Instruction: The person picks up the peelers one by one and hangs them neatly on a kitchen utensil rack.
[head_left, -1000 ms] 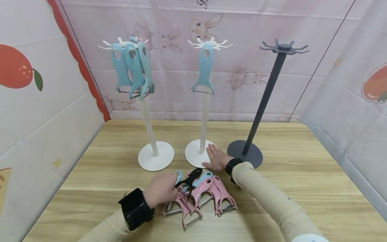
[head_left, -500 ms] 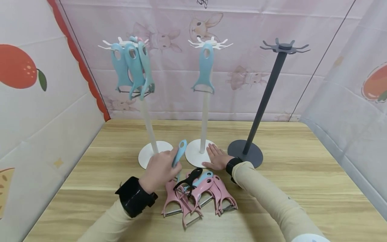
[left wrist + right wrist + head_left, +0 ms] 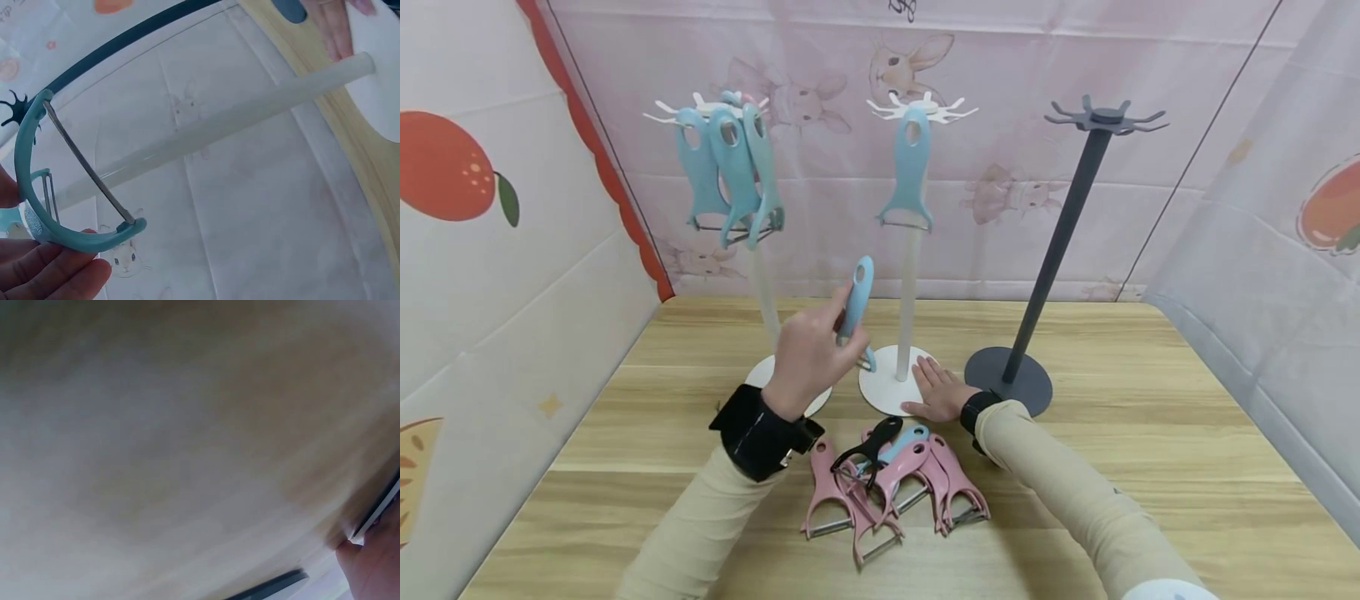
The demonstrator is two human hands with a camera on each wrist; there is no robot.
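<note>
My left hand grips a light blue peeler, its holed handle end up, raised in front of and between the two white stands. In the left wrist view, fingers and thumb hold that peeler by its forked head, the metal blade facing outward. My right hand rests flat with straight fingers on the round white base of the middle stand. One blue peeler hangs from that stand's white hooks. Below lies a pile of pink peelers, with a black peeler and a blue one.
The left white stand carries several blue peelers and a bit of pink behind them. At right stands a dark grey stand with bare hooks. Printed cloth walls surround the wooden table.
My left hand has lifted the blue peeler out of the pile, up and forward toward the middle stand. The right hand has stayed on the base.
</note>
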